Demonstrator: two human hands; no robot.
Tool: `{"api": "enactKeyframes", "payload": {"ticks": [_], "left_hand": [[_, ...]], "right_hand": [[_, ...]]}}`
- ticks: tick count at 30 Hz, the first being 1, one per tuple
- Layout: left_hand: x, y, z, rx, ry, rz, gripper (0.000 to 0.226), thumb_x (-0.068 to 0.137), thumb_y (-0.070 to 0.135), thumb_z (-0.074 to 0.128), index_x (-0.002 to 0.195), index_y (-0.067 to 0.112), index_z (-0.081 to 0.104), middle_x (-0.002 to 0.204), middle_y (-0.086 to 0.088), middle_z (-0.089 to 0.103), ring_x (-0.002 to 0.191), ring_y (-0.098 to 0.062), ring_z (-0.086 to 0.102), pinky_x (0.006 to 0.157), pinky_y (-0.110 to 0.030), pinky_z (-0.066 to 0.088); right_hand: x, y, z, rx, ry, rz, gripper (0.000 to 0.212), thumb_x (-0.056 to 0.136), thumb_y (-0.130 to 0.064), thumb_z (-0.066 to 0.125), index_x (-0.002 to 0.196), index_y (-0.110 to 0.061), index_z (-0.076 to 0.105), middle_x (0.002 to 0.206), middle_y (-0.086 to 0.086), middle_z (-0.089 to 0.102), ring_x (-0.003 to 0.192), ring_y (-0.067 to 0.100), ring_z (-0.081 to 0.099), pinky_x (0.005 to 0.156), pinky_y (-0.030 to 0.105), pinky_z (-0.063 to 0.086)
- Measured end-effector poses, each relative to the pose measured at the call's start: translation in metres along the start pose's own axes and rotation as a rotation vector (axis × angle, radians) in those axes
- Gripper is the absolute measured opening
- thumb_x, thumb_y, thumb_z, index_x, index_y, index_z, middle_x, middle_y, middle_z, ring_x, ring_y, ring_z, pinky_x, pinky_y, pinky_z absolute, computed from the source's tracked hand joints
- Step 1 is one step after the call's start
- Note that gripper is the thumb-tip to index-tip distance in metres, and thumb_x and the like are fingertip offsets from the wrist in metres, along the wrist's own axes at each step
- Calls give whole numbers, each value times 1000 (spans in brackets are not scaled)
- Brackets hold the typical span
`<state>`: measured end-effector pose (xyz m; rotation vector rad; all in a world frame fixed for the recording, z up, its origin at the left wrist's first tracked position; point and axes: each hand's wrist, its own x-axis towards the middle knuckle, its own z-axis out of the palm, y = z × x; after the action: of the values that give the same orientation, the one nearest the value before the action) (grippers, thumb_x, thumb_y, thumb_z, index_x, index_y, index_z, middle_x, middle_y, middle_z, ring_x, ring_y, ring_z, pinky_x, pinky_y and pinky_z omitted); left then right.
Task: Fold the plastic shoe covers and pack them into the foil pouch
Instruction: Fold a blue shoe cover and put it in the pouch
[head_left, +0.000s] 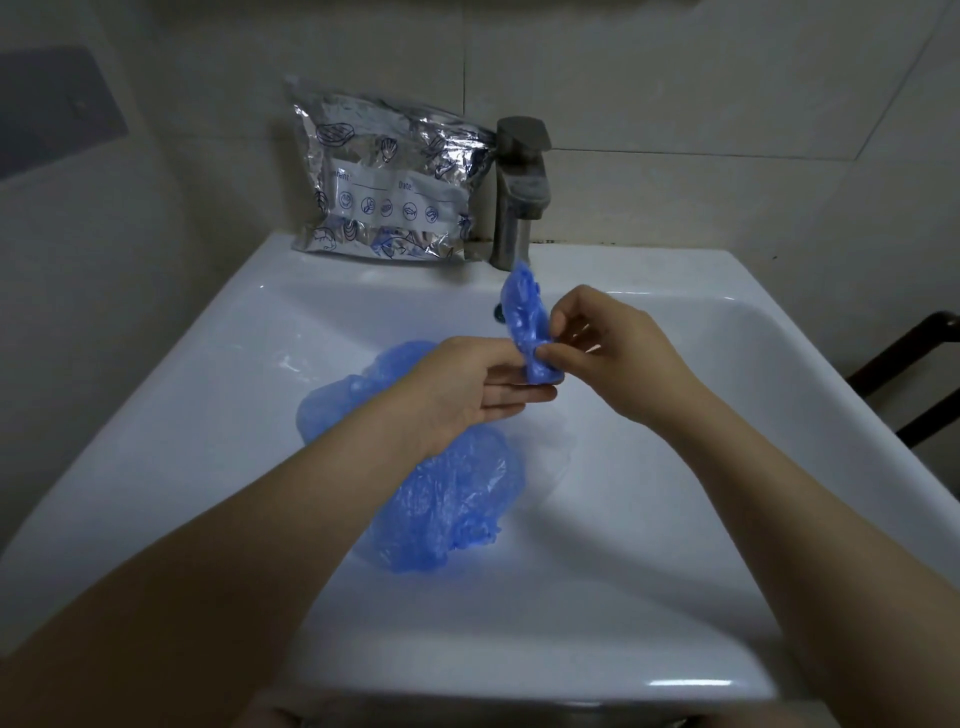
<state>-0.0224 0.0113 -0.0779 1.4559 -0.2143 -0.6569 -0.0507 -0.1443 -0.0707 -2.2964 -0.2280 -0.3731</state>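
Observation:
A blue plastic shoe cover (523, 317), bunched into a narrow strip, stands upright over the basin between both hands. My right hand (605, 348) pinches its lower part between thumb and fingers. My left hand (475, 387) lies under its bottom end with straight fingers touching it. More blue shoe covers (447, 499) lie crumpled in the basin beneath my left forearm. The silver foil pouch (387, 176) with blue drawings leans against the wall on the sink's back ledge, left of the tap; blue shows through its lower window.
The white sink (218, 395) fills the view. A grey metal tap (519, 192) stands at the back centre, just behind the held cover. Tiled walls close in behind and on the left. A dark bar (904, 358) sticks out past the sink's right edge.

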Motion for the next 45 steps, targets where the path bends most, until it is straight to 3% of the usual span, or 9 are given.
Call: {"api": "enactKeyframes", "payload": {"ticks": [6, 10, 16, 19, 25, 29, 33, 39, 45], "left_hand": [[2, -2, -3, -39, 41, -1, 17, 94, 27, 50, 96, 18, 64, 80, 4, 74, 78, -11, 71, 76, -25, 49], [2, 1, -5, -101, 54, -5, 17, 94, 24, 49, 96, 18, 64, 80, 4, 74, 74, -10, 70, 83, -27, 48], [3, 1, -2, -101, 88, 38, 18, 92, 23, 55, 107, 18, 64, 94, 5, 73, 86, -10, 70, 79, -23, 48], [6, -1, -5, -79, 199, 63, 11, 92, 21, 56, 100, 18, 63, 86, 4, 72, 77, -8, 68, 75, -21, 48], [3, -1, -3, 114, 215, 117, 12, 92, 10, 55, 87, 17, 64, 74, 1, 67, 60, -2, 65, 73, -16, 51], [-1, 3, 2, 120, 161, 133, 19, 92, 10, 52, 76, 14, 61, 47, 10, 55, 45, -1, 55, 85, -26, 49], [-2, 1, 2, 219, 147, 170, 4, 87, 10, 62, 87, 11, 66, 60, 6, 67, 62, -4, 67, 78, -16, 52], [2, -1, 2, 452, 191, 293, 8, 77, 14, 71, 81, 15, 65, 62, -6, 64, 59, -10, 56, 65, -23, 45], [6, -7, 1, 782, 226, 356, 4, 77, 18, 69, 77, 14, 67, 57, -3, 51, 56, -12, 40, 59, -26, 35]], "right_hand": [[0, 1, 0, -139, -63, -125, 5, 88, -16, 60, 92, -18, 60, 93, -4, 54, 80, 12, 56, 69, 14, 42], [-1, 3, -5, -279, -135, -230, 29, 82, -27, 67, 108, -21, 57, 101, -14, 47, 82, 6, 51, 72, 16, 45], [0, -2, -5, -336, -46, -299, 15, 90, -18, 58, 102, -10, 64, 101, 2, 56, 81, 9, 49, 71, 24, 45], [0, -2, -4, -290, -102, -251, 15, 90, -18, 59, 98, -7, 64, 97, 1, 54, 79, 10, 50, 67, 15, 43], [-1, -4, -1, -276, -128, -97, 21, 87, -24, 62, 91, -4, 68, 89, 6, 60, 76, 16, 54, 72, 26, 45], [-1, -5, -1, -173, -82, 185, 26, 87, -31, 61, 87, -6, 67, 84, 9, 68, 80, 25, 62, 77, 40, 51], [0, -4, 1, -78, -89, 307, 21, 81, -30, 67, 88, -11, 60, 87, 7, 67, 81, 22, 64, 75, 39, 56], [-2, -1, -16, 596, -186, 343, 31, 90, -8, 55, 120, -16, 53, 111, 5, 64, 97, 16, 65, 84, 28, 55], [-1, -3, -9, 444, -36, 280, 11, 85, 0, 61, 85, -11, 64, 80, 12, 66, 69, 14, 63, 70, 24, 54]]}}
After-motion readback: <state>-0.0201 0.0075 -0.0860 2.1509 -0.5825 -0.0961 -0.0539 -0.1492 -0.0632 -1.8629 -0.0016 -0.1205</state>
